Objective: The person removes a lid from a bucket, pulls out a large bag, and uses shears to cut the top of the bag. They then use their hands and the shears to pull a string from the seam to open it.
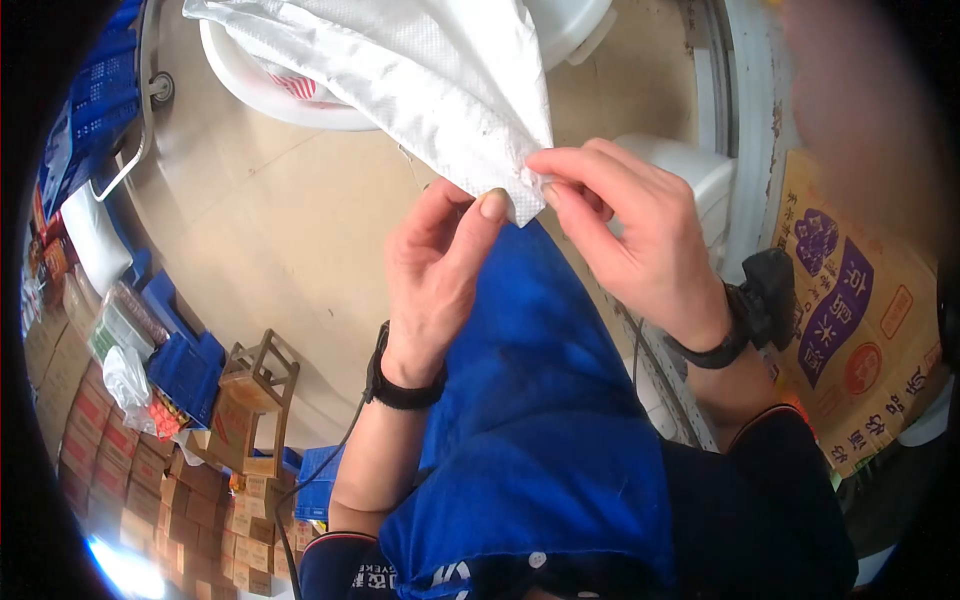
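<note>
In the head view, a white woven sack (400,70) hangs between the two hands and a white tub (335,117), its narrow corner pointing down toward the wearer's blue apron (555,400). The sack's upper part is cut off by the top edge, and it covers much of the tub, where a patch of red stripes shows only in part.

The left hand (430,265) has thumb and forefinger closed in a pinch on the sack near its corner; its other fingers curl out of sight behind. The right hand (645,230) holds forefinger and thumb nearly together at the opposite edge of that corner, forefinger against the fabric; whether they grip cloth or a thread cannot be told.

At right, a brown paper sack (860,330) with purple print is partly lost behind a blurred shape. At left, blue crates (100,90), a wooden stool (270,395) and cardboard boxes (190,510) bend toward the dark lens rim; glare washes out the lower corner.
</note>
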The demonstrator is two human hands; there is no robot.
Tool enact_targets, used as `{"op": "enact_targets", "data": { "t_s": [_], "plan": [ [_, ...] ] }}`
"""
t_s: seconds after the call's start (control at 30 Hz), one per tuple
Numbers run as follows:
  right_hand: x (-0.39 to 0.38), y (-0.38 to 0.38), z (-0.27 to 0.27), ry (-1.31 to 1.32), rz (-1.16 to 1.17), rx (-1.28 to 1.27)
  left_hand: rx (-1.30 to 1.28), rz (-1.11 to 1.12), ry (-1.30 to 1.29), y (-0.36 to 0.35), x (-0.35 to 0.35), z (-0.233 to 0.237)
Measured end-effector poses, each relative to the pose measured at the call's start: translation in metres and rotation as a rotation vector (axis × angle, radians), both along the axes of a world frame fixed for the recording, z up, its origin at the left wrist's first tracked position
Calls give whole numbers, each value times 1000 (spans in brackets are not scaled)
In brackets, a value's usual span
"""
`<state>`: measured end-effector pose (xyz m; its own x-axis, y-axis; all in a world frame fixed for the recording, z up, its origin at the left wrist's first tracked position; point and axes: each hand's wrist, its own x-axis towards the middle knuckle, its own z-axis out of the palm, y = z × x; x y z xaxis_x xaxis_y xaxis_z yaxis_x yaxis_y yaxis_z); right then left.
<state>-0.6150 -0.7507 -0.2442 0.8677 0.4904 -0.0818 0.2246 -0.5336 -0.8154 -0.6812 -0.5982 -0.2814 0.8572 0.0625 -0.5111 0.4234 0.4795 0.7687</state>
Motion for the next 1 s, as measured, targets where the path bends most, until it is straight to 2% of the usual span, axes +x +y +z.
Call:
{"op": "enact_targets", "data": {
  "t_s": [0.17,0.3,0.47,0.67,0.87,0.97,1.0],
  "plan": [
    [6,1,-9,96,26,56,-19,-2,-47,2,-1,-6],
    [13,1,-9,59,94,-6,-53,-4,-91,2,1,-9],
    [18,3,-5,50,134,-65,63,-50,-120,4,2,-14],
    [18,1,-9,247,62,30,104,-67,-134,5,4,-14],
    [24,-1,-11,578,-35,241,81,-52,-126,2,5,-13],
    [28,-2,-6,750,-85,262,78,-60,-120,3,4,-14],
    [28,-3,-6,734,-90,265,79,-66,-118,4,3,-14]
  ]
}}
